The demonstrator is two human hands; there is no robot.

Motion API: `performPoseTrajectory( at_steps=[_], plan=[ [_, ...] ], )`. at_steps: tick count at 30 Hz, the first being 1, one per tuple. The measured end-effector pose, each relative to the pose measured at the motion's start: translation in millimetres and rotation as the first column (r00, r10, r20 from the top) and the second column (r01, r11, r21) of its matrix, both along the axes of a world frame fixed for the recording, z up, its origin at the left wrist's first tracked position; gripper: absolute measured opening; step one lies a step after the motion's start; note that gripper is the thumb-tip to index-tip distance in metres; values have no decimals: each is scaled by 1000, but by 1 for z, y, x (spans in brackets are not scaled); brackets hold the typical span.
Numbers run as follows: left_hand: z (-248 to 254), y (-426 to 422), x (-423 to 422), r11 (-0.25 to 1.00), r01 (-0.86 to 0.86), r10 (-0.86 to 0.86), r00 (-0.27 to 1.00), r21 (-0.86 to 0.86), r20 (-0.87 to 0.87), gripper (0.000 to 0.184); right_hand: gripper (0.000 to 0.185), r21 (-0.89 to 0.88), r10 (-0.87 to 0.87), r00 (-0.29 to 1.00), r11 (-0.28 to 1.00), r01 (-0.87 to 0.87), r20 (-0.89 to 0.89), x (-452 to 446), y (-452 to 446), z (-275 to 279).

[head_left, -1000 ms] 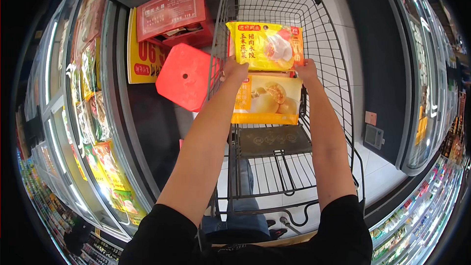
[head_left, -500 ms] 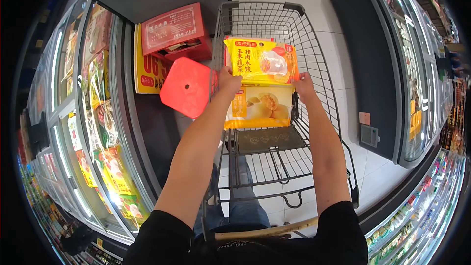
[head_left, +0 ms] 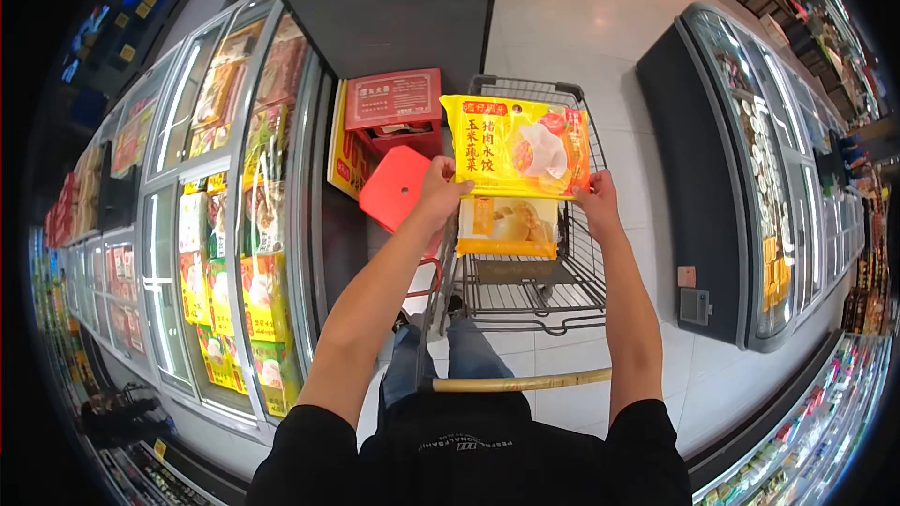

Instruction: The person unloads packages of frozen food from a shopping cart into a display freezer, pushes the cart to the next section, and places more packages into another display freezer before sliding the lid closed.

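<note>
Between my two hands is a yellow bag of frozen dumplings [head_left: 520, 145], its printed front facing up. My left hand [head_left: 442, 189] pinches its lower left corner, and my right hand [head_left: 598, 201] grips the lower right corner. The bag is held above a wire shopping cart [head_left: 586, 267]. Below it in the cart lies a second yellow package [head_left: 508, 228] with round buns pictured on it, partly covered by the bag. The cart's wooden-looking handle [head_left: 520, 381] crosses in front of my body.
Glass-door freezers [head_left: 216, 150] with bagged food line the left side. A red stool [head_left: 398, 189] and a red box [head_left: 394, 103] stand beside the cart. At the right is a dark chest freezer [head_left: 684, 131]. Tiled floor [head_left: 562, 0] lies ahead.
The dumpling bag has been raised away from the cart and nearer to me, both hands still on it. My view has tilted up, showing more floor and freezers.
</note>
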State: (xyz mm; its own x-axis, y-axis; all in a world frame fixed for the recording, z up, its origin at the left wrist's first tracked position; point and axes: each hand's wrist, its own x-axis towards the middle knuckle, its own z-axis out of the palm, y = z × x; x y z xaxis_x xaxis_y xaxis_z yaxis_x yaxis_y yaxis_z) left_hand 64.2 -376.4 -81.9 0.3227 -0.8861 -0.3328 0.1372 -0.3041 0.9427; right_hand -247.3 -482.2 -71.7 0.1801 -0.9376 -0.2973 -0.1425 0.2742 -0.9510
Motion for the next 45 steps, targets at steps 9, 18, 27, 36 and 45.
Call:
performPoseTrajectory(
  at_steps=[9, 18, 27, 36, 45],
  plan=[
    [126, 161, 76, 952, -268, 244, 956, -146, -163, 34, 28, -181, 344, 932, 929, -321, 112, 124, 57, 112],
    [176, 351, 142, 745, -633, 624, 773, -213, -114, 35, 28, -281, 731, 666, 676, -681, 145, 318, 147, 148],
    [165, 499, 205, 494, -847, 857, 512, -196, -55, 38, 27, -273, 919, 356, 390, -879, 167, 497, 266, 133],
    [148, 566, 244, 308, -947, 941, 317, -90, -116, 75, 30, -209, 972, 226, 236, -949, 69, 602, 343, 107],
    [153, 578, 301, 323, -945, 935, 327, -54, -140, 75, 29, -208, 998, 52, 56, -977, 27, 695, 350, 98]
  ],
)
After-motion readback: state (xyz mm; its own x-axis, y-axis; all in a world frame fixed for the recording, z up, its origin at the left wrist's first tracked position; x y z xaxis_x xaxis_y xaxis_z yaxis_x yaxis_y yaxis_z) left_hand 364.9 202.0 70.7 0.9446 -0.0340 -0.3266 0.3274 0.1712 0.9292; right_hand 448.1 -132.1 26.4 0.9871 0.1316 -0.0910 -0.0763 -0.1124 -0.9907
